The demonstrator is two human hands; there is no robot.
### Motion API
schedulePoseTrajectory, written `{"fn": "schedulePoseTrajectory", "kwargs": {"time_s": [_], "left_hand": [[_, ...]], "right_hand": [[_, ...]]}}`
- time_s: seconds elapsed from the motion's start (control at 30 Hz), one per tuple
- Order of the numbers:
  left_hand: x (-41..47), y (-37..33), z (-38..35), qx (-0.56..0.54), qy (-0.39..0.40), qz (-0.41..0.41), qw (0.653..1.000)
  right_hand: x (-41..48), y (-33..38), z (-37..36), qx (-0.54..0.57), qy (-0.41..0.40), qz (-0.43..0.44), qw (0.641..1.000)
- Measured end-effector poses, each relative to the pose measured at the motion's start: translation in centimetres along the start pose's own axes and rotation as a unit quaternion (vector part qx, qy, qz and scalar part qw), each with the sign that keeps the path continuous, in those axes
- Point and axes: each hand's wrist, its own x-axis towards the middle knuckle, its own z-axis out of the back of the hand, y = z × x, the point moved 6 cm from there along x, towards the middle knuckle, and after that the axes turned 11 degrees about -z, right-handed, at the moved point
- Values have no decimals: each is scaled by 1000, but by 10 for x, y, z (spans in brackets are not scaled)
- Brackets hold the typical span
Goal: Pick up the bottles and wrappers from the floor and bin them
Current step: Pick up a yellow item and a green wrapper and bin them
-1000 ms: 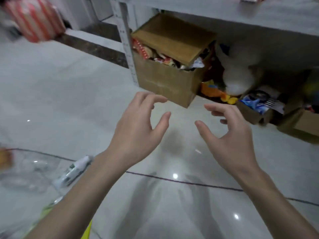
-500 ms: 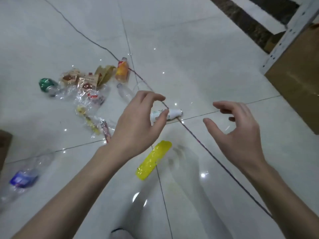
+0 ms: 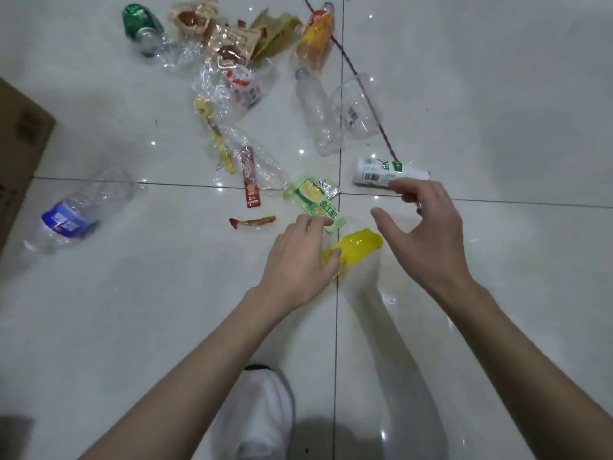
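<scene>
Rubbish [image 3: 232,44] lay strewn on white tiles [image 3: 497,94] as the left hand [image 3: 298,257] hovered, spread and empty, over a yellow wrapper [image 3: 361,242]; the right hand [image 3: 428,234], likewise spread, hung beside a white bottle [image 3: 378,171].

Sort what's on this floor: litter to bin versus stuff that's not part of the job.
To bin: white bottle, blue-label bottle, green-and-clear bottle, orange bottle, clear bottle, yellow wrapper, green wrapper, red strip wrapper, brown snack wrappers.

Not the job: purple cord, white shoe, cardboard box at the left edge.
</scene>
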Motion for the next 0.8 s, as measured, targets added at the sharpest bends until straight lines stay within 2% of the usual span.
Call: {"fn": "schedulePoseTrajectory", "kwargs": {"time_s": [0.27,0.43,0.53,0.67,0.8], "left_hand": [[19,-4,-67,28,35,2,999],[21,2,-88,103,81,2,991],[17,10,-85,86,71,7,994],[7,31,-74,11,47,38,998],[-4,53,-59,27,19,48,998]], "right_hand": [[11,-16,-22,-36,31,-3,999],[17,-19,-39,-57,42,16,997],[20,-21,-56,-54,60,18,997],[23,-21,-83,-60,85,17,994],[27,-20,-109,-80,104,22,991]]}}
